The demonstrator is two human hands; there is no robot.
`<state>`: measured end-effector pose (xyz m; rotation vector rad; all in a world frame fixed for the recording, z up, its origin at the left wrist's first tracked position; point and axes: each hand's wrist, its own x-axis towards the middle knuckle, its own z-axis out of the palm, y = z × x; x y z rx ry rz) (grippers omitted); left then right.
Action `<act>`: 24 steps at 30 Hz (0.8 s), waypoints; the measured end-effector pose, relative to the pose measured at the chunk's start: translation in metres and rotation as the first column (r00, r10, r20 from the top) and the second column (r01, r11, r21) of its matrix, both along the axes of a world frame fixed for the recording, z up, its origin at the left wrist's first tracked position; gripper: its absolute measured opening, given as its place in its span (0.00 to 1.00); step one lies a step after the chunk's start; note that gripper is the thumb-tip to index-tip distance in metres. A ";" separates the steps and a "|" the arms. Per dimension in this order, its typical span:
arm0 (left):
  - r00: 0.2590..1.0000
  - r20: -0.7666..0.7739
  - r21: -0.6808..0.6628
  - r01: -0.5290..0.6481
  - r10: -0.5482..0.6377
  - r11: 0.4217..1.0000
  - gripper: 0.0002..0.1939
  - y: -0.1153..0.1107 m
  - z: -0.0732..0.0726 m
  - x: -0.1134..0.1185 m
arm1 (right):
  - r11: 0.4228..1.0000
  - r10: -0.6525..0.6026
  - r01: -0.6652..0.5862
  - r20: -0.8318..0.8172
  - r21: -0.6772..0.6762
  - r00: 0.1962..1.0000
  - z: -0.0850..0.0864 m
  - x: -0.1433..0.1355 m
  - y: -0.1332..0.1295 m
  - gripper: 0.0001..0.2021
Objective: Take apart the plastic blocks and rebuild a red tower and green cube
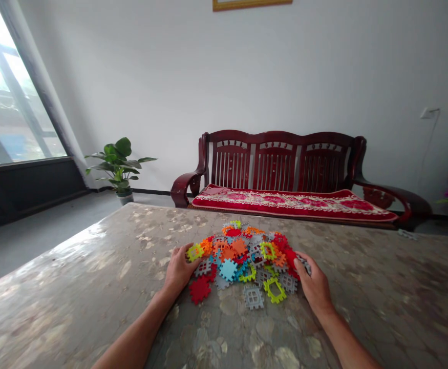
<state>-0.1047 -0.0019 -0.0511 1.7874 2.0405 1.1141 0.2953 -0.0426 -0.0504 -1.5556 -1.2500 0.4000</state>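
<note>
Between the hands lies a heap of coloured plastic tiles (247, 256) on the desk (93, 287). The left hand (178, 269) and right hand (315, 285) rest open against its sides, gripping nothing.

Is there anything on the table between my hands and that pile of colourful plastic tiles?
Nothing visible is in the way. The left hand already touches the left edge of the pile of tiles, by a yellow tile. The right hand rests against its right edge. Only bare table surrounds them.
</note>
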 end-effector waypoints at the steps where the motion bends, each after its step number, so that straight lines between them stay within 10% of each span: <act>1: 1.000 0.015 0.006 -0.012 0.012 1.000 0.29 0.001 0.000 -0.001 | 1.000 -0.007 0.007 -0.002 -0.001 1.000 0.000 0.000 0.000 0.27; 14: 0.981 0.193 0.024 -0.003 -0.002 1.000 0.28 0.001 0.000 -0.004 | 0.994 -0.083 0.092 -0.156 0.051 0.984 -0.005 0.007 0.005 0.28; 24: 0.991 -0.086 -0.071 -0.109 0.102 0.992 0.28 -0.010 0.014 -0.012 | 0.991 -0.083 0.088 -0.057 0.098 0.995 -0.006 0.011 0.004 0.26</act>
